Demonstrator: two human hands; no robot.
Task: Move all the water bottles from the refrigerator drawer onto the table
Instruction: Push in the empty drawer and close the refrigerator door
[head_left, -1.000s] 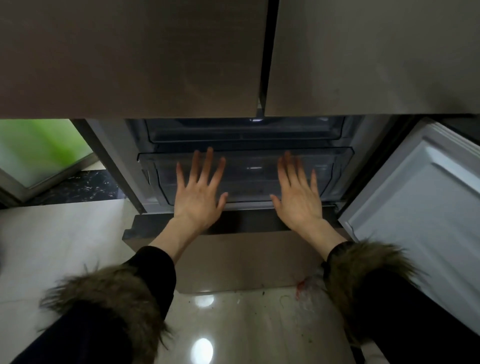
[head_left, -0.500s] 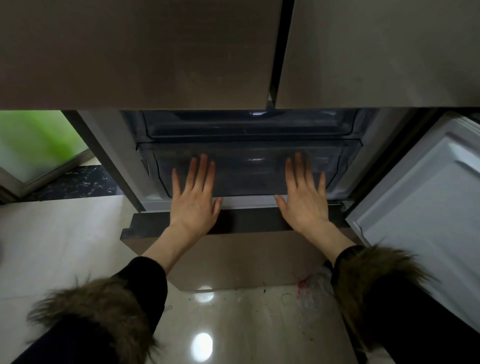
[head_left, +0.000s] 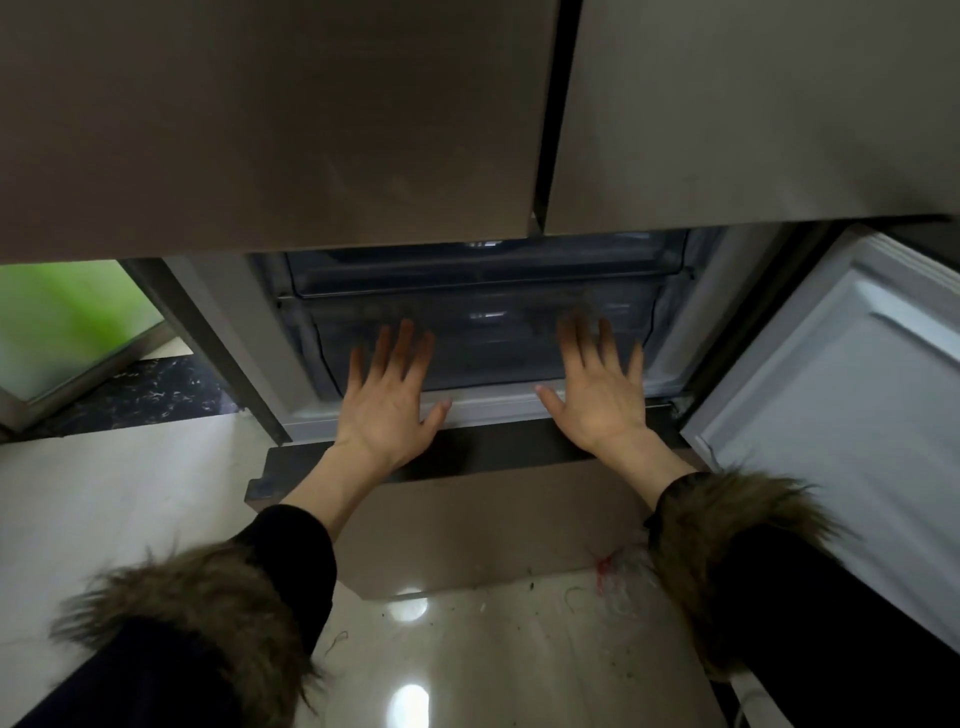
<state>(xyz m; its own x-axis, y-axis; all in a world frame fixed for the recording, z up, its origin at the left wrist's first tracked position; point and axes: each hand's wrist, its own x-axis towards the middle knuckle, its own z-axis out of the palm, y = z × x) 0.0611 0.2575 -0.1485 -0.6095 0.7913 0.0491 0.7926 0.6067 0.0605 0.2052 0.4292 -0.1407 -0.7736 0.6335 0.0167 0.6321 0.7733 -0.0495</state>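
**Both palms flat on the freezer drawer front**

While the person leans over the open lower compartment, the left hand (head_left: 387, 402) and the right hand (head_left: 602, 395) lie flat against the clear, smoky plastic refrigerator drawer (head_left: 483, 348), one toward each end of its front panel. Fingers (head_left: 405, 343) on both hands are spread and straight, gripping nothing; the tips are blurred and sit in shadow against the panel. Each thumb points inward along the pale lower sill (head_left: 493, 402) of the compartment. A second clear drawer (head_left: 483, 270) sits just above and farther in. No water bottles can be made out through the dim plastic; I cannot tell whether any lie inside.

Overhead, two brown-grey upper refrigerator doors (head_left: 311, 119) stand closed, a dark seam between them. At right, a white lower door (head_left: 841, 415) is swung open, its inner liner facing in. Below the hands, a brown panel (head_left: 493, 525) juts out over the glossy pale floor tiles (head_left: 104, 499). Black sleeves with shaggy olive-brown fur cuffs (head_left: 727, 545) cover both forearms. At far left, a frosted green pane (head_left: 57, 322) shows beside a dark speckled threshold.
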